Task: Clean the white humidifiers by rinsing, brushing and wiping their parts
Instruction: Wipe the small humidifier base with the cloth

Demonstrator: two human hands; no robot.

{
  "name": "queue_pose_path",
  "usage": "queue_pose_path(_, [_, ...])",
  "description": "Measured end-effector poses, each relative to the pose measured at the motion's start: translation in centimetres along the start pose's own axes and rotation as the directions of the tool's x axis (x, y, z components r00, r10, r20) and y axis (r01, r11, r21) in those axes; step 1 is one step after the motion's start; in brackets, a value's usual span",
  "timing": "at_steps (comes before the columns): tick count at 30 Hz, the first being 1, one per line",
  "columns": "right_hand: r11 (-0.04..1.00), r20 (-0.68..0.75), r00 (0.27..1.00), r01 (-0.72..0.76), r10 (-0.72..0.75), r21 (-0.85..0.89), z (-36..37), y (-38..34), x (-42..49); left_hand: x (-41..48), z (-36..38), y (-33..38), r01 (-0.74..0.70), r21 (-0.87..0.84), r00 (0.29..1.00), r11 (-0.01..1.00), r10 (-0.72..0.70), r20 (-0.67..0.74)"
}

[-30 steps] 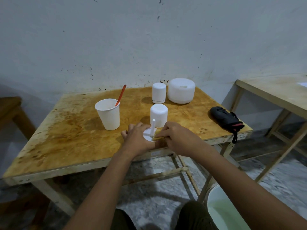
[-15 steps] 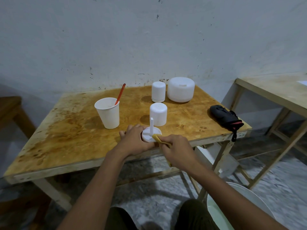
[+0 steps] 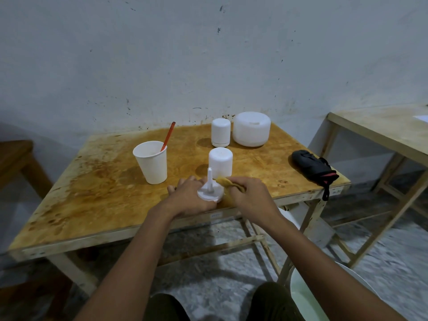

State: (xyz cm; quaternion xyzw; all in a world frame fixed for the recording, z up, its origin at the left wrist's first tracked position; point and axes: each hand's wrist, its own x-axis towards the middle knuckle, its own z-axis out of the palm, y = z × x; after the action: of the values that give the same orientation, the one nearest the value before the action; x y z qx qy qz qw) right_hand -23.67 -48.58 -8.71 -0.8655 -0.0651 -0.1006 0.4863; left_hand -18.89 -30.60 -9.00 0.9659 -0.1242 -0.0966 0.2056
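While steadying a white humidifier base [image 3: 209, 193] at the front edge of the bench [image 3: 92, 193], curls the left grip [image 3: 191, 199] round the disc's near-left rim, back of the hand up, fingertips hidden beyond it. Closed on the base, with a thin white tube standing upright from the disc's middle. Resting on the bench or held just above it: cannot tell.

Pinches a yellow cloth [image 3: 225, 183] in the right grip [image 3: 251, 196], fingers curled over the bunched fabric. Presses the cloth against the right side of the disc, just beside the tube.

Just behind the base, on the bench: a small white cover [image 3: 220, 162], upright, closed end up. Farther back, near the wall: a second small white cylinder [image 3: 220, 133] and, just beside it on the right, a wide round white tank [image 3: 251, 128].

Left of the base, apart from the white parts: a white paper cup [image 3: 151, 165], with an orange-red handle [image 3: 168, 136] leaning out over its far rim. At the right edge of the bench: a black pouch [image 3: 312, 166] with red trim, strap hanging over the side.

Low right, on the floor by the knee: the rim of a white bucket [image 3: 305, 297]. Beyond, at far right: the corner of a second wooden bench [image 3: 382, 128].
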Motion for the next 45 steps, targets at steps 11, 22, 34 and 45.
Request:
queue_pose_path(11, [0.999, 0.003, 0.999, 0.048, -0.048, -0.001, 1.0, -1.1, 1.9, -0.4, -0.2, -0.1, -0.023, -0.090, 0.996, 0.996, 0.015, -0.089])
queue_pose_path(22, [0.935, -0.092, 0.980, 0.140, -0.179, -0.325, 2.2, 0.0, 2.4, -1.0, -0.7, 0.3, -0.040, -0.109, 0.998, 0.993, 0.034, -0.061])
queue_pose_path(34, [0.899, -0.163, 0.938, 0.229, -0.306, -0.372, 2.3, -0.5, 2.1, -0.6, -0.5, -0.1, -0.045, -0.140, 0.998, 0.989, 0.040, -0.045])
queue_pose_path(45, [0.924, -0.165, 0.956, 0.176, -0.243, -0.341, 2.2, -1.1, 0.7, -0.1, 3.5, 2.0, 0.215, -0.114, 0.878, 0.970, -0.243, -0.413])
